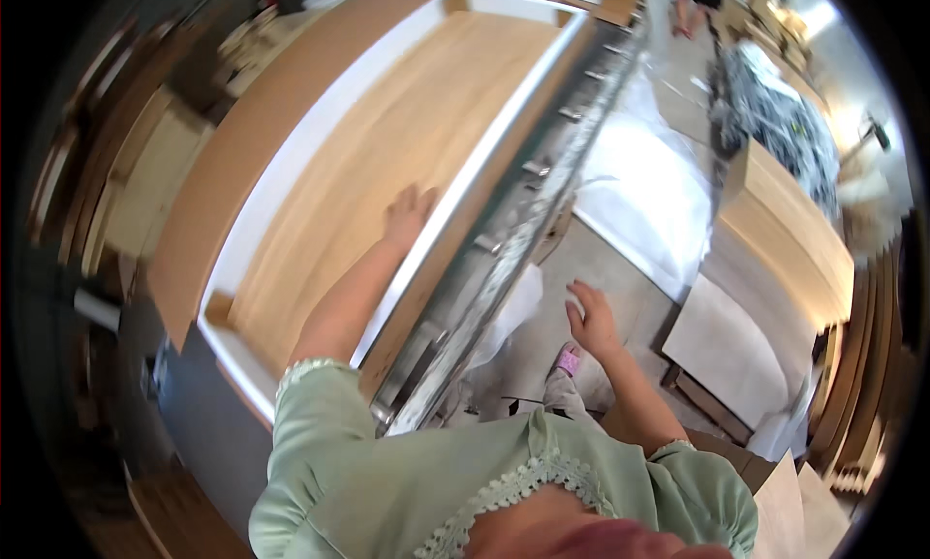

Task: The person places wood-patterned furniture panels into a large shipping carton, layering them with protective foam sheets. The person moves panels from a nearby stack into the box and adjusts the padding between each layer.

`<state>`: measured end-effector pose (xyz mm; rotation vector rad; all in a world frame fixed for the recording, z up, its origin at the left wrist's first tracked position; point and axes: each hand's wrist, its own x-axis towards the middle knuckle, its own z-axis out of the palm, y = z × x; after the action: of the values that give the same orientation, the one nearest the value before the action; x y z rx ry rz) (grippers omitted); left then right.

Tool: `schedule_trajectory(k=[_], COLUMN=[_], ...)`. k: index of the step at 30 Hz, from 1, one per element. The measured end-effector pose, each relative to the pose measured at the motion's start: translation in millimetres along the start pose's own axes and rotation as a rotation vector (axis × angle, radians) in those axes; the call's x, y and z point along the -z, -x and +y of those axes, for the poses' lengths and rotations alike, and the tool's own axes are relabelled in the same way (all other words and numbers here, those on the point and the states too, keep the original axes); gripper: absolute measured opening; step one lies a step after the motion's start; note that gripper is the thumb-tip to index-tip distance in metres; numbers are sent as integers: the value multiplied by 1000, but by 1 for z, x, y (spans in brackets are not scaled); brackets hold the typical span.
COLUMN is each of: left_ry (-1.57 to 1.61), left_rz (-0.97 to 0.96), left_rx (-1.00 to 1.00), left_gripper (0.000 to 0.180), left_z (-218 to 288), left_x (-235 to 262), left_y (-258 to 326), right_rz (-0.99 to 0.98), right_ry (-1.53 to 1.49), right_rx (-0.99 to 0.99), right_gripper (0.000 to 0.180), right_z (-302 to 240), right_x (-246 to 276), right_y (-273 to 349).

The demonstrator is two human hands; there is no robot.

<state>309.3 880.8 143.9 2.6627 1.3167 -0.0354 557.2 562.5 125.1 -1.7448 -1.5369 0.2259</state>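
A long light-wood panel [417, 123] lies in an open cardboard box [228, 162], with white foam strips [291, 162] along its edges. My left hand [411, 216] is over the panel beside the right foam strip, its fingers slightly blurred but apart. Whether it touches the wood I cannot tell. My right hand [593, 322] hangs over the floor to the right of the box, fingers spread, holding nothing. Brown corner pieces [221, 309] sit at the panel's ends.
A metal-edged conveyor [489, 239] runs along the box's right side. White plastic sheeting [649, 191] lies on the floor beyond. To the right stand wooden boards [785, 239] and a grey plastic-wrapped heap [775, 104]. Another person's legs [690, 16] show at the far end.
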Motion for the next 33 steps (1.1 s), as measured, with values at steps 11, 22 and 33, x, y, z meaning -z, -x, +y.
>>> schedule_trajectory(k=[11,22,33], left_ry=[-629,-231,457], left_rz=[55,120,789], left_rx=[-48,-89,374], left_gripper=[64,52,28], left_z=[33,72,237], left_x=[-18,9,106], left_y=[-68,-90,-232], right_rz=[-620,-553,412], right_ry=[268,146,-632], right_rx=[-957,-1122,-1676], right_gripper=[30,33,29], right_z=[273,383,555], right_x=[108,105,107], right_y=[103,86,74])
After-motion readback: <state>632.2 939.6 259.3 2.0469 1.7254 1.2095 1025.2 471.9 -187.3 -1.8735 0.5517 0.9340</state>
